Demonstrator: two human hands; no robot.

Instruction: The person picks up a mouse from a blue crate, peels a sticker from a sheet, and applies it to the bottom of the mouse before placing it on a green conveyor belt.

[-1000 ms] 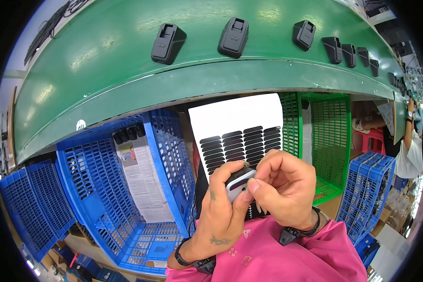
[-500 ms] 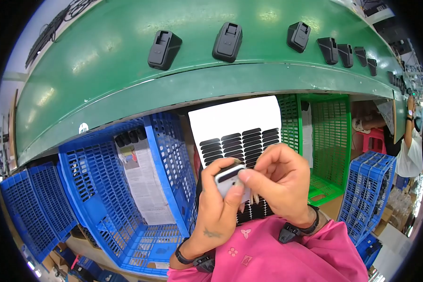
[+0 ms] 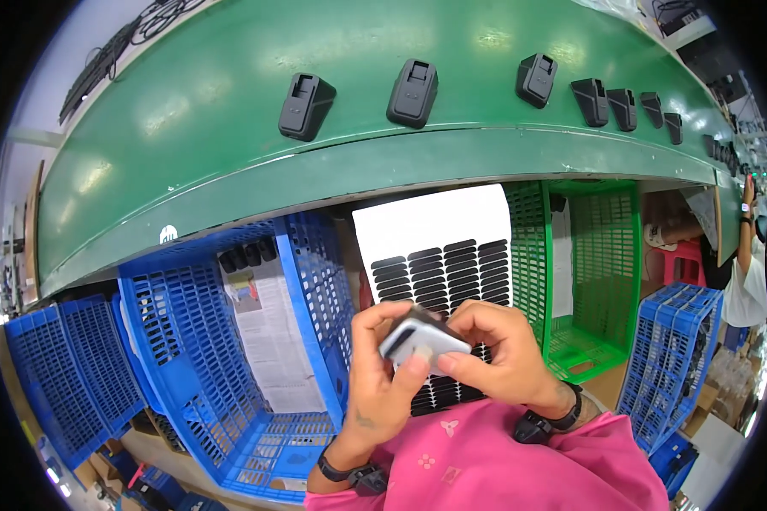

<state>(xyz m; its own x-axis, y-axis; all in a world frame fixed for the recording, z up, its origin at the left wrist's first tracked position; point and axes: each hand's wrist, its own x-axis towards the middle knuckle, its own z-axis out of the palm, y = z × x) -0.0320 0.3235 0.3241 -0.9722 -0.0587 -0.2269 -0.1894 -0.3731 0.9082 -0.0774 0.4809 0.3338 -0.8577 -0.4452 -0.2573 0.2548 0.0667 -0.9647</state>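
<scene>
Between my two hands is a small device with a pale grey face, dark sides and a black strip at one end; it is slightly blurred. My left hand is closed round its left end, thumb on the pale face. At the other end my right hand grips it with thumb and fingers. Below the hands a white sheet carries columns of black rounded strips, seemingly stickers. Its lower part is partly hidden by my hands and the device.
Black angular devices stand in a row on the green bench. A blue crate at left holds paper and several black pieces. Right of the sheet is a green crate. Another person's arm shows at far right.
My right hand has come from pinching at the device's black strip to gripping its right end. The device has turned and tilted, and the view has shifted slightly.
</scene>
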